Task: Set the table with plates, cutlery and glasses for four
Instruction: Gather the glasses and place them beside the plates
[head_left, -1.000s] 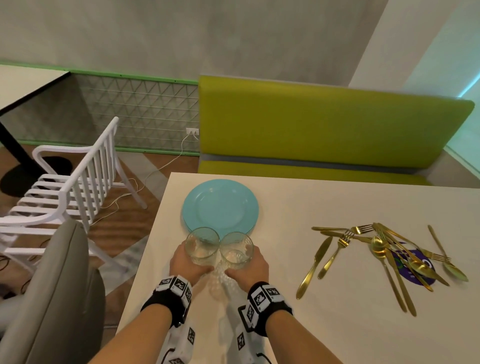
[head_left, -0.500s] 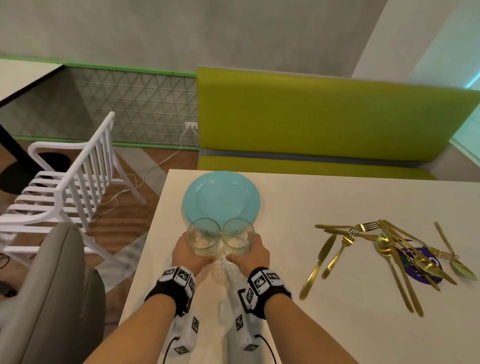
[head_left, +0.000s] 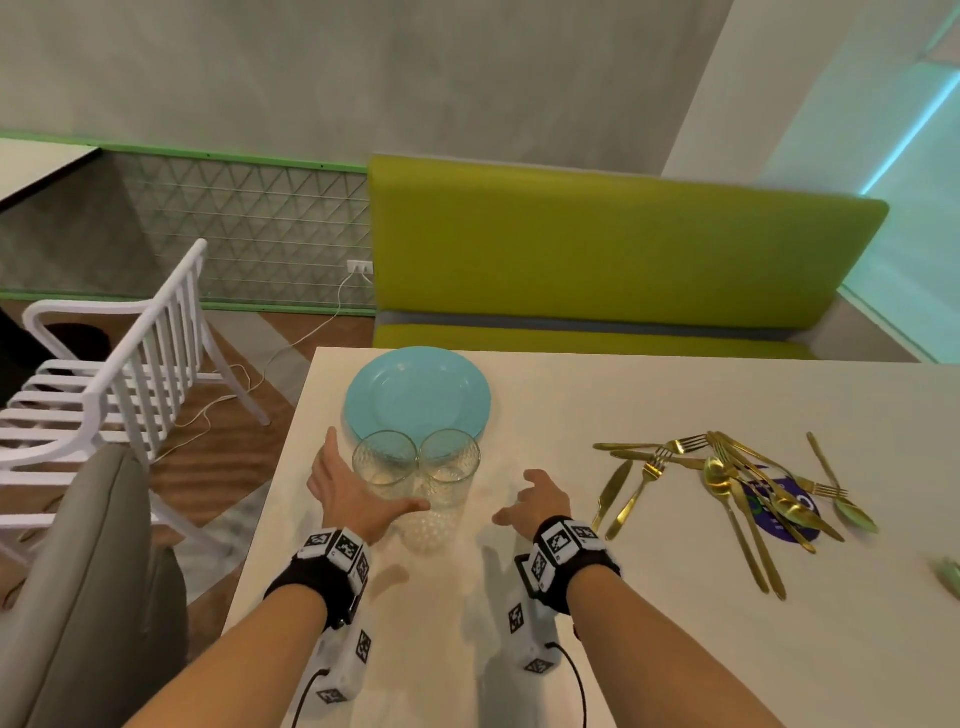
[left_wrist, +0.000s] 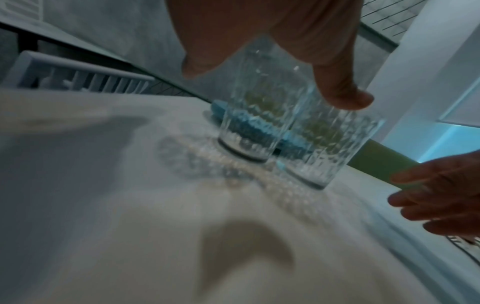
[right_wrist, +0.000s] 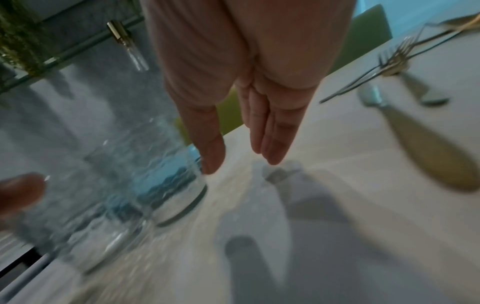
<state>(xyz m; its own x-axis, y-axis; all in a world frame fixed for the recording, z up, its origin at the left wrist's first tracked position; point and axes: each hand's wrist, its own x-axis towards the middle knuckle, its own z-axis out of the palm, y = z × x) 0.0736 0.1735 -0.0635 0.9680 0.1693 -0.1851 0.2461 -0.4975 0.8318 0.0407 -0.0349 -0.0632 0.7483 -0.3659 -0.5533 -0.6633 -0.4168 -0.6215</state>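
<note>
Two clear ribbed glasses, the left glass (head_left: 385, 462) and the right glass (head_left: 451, 461), stand touching side by side on the white table (head_left: 597, 613), just in front of a light blue plate (head_left: 415, 387). My left hand (head_left: 345, 486) is spread open around the left glass (left_wrist: 254, 115), fingers to its left and thumb in front; I see no firm grip. My right hand (head_left: 535, 499) hovers open and empty to the right of the right glass (right_wrist: 166, 176), its fingers (right_wrist: 270, 142) straight. A heap of gold cutlery (head_left: 737, 478) lies further right.
A gold knife (head_left: 613, 488) lies closest to my right hand. Under the cutlery is a purple round sticker (head_left: 784, 519). A green bench (head_left: 597, 249) runs behind the table. To the left are a white slatted chair (head_left: 130, 374) and a grey chair back (head_left: 93, 582).
Both hands were gripping the glasses and have let go with them standing on the table. The right hand has drawn away to the right; the left has spread open.
</note>
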